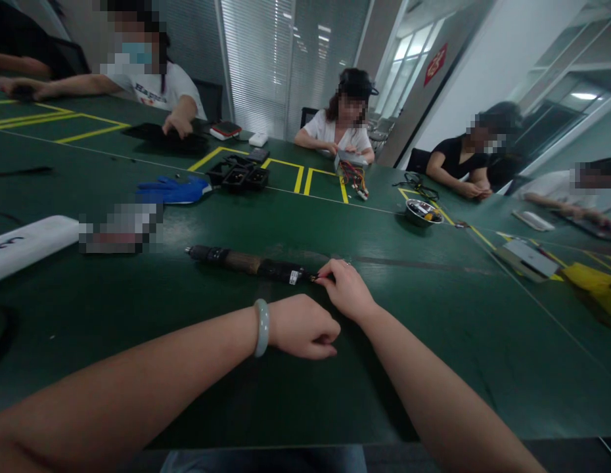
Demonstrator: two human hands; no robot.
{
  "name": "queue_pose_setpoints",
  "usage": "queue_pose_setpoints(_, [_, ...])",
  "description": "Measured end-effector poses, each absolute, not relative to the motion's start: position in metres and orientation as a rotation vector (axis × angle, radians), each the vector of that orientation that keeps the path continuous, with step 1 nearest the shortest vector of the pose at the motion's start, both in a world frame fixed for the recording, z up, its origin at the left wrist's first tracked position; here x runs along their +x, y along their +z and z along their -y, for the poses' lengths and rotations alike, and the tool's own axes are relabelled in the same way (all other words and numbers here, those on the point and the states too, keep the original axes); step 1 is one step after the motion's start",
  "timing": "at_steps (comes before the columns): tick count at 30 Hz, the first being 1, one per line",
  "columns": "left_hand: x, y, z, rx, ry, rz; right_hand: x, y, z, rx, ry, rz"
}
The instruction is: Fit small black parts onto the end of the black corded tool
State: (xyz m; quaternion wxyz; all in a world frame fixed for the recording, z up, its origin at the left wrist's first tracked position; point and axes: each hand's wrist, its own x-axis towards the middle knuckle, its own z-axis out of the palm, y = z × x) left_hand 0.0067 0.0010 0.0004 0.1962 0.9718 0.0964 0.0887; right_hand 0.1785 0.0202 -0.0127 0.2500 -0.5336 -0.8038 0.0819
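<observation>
A long, dark electric screwdriver [244, 263] with a brown middle section lies flat on the green table [197, 387]. Its metal tip points left and a small white label sits near its rear end. My right hand [347, 289] is closed in a pinch at that rear end, by a small brass-coloured part; the fingertips partly cover it. Just in front of the screwdriver, my left hand [305, 326] is curled with its fingers closed, apart from the tool. Nothing shows in it. A pale green bangle [261, 328] rings the left wrist.
A blue glove [175, 190] and black parts [239, 174] lie beyond the screwdriver. At left is a white bar-shaped object [34, 243]; a metal bowl [424, 213] of small parts stands at right. Several people sit around the table, one handling a wired metal box [351, 161].
</observation>
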Motion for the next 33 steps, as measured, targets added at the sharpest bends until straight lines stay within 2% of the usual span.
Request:
queue_pose_setpoints(11, [0.005, 0.003, -0.002, 2.704, 0.234, -0.243, 0.181, -0.012, -0.021, -1.469, 0.183, 2.203])
queue_pose_setpoints(16, [0.001, 0.005, -0.003, 2.690, 0.243, -0.206, 0.221, -0.016, -0.037, -1.634, 0.101, 2.118])
queue_pose_setpoints(23, [-0.002, 0.006, -0.004, 2.706, 0.224, -0.167, 0.356, -0.018, -0.023, -2.165, -0.059, 1.769])
queue_pose_setpoints(28, [-0.001, 0.001, -0.003, 2.735, 0.251, -0.179, 0.483, -0.026, 0.049, -2.508, -0.047, 1.333])
queue_pose_setpoints(33, [0.000, 0.000, -0.003, 2.742, 0.249, -0.184, 0.589, -0.045, 0.123, -2.640, -0.131, 0.884])
